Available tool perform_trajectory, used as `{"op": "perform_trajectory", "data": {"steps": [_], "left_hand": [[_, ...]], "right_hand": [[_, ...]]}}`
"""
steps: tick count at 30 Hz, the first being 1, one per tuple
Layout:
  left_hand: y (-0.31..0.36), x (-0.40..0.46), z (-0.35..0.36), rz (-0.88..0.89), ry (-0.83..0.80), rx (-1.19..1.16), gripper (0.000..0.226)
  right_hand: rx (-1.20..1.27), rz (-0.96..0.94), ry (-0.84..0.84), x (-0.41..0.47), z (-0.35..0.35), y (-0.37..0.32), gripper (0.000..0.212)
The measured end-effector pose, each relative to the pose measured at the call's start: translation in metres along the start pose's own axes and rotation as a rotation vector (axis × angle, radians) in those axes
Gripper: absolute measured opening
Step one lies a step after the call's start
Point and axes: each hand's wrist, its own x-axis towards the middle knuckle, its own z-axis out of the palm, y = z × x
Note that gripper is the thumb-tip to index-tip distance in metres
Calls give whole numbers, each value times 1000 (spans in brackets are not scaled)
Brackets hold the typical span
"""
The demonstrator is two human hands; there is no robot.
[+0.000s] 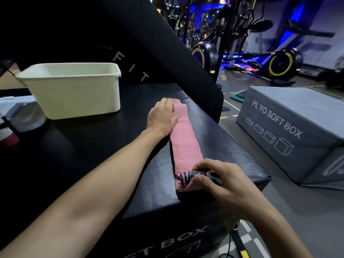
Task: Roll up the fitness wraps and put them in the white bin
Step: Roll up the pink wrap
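While the black box (104,157) serves as the work surface, the white bin (74,88) sits at its 10 o'clock corner, well apart from the work; whether it holds anything cannot be told from here. Pink wrap (184,138) lies flat, running from 12 to 6 o'clock close along the box's right edge. Left hand (161,119) is spread wide, palm down, pinning the far end at 12 o'clock. Right hand (217,180) is curled narrow at 6 o'clock, fingers pinching the black printed end (191,177), only a first turn formed.

Risks, as judged:
- roll starts skewed, then cones out sideways; cause, one-handed turning;
- wrap slides off the right edge, being so near it;
- loose core springs open if the pinch eases;
- left hand's pin bunches slack ahead of the roll.
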Motion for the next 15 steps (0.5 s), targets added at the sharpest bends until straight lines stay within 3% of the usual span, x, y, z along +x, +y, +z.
{"op": "perform_trajectory", "data": {"steps": [3,7,10,12,15], "left_hand": [[9,-3,-30,91,56,-281,10],[21,-42,-69,467,-298,-539,7],[9,-85,-72,624,-591,-369,31],[-1,-100,-67,580,-705,-158,42],[-3,-102,-69,475,-780,-45,47]], "right_hand": [[-7,4,9,0,2,-2,16],[-41,11,-22,0,3,0,16],[-46,39,-50,-1,5,-1,7],[-58,59,-68,-2,5,-4,9],[-45,86,-112,-4,2,-9,8]]}}
